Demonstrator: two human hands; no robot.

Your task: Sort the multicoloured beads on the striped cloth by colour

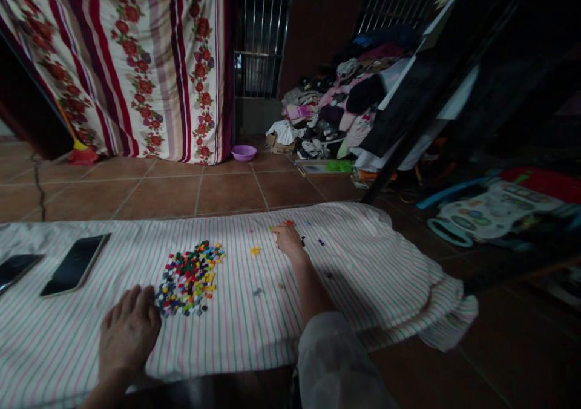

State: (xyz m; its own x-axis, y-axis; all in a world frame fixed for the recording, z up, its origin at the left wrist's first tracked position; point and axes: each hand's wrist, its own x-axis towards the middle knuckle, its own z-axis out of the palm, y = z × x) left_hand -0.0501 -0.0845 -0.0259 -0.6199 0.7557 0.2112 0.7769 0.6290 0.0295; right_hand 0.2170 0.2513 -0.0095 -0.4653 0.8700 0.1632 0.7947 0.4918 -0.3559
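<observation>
On the striped cloth [240,312] lies a pile of small coloured cubes [190,276] in red, yellow, green, white, black and other colours. My left hand [129,330] rests palm down at the pile's near left edge, fingers lying on the cloth. Further right, my right hand [287,238] reaches to the far side, its index finger stretched out at a small green cube [271,228]. Red cubes [289,222] show just beyond its knuckles. Around it sit small separate groups: yellow cubes [255,250], grey cubes [258,291], dark purple cubes [321,242] and black cubes [303,239].
Two phones lie at the left, a larger phone [75,265] and a partly cut-off phone [16,270]. Past the cloth's far edge are floor tiles, a purple basin [244,152], a floral curtain [149,64] and heaped clothes [336,106]. A child's plastic toy [499,209] stands right.
</observation>
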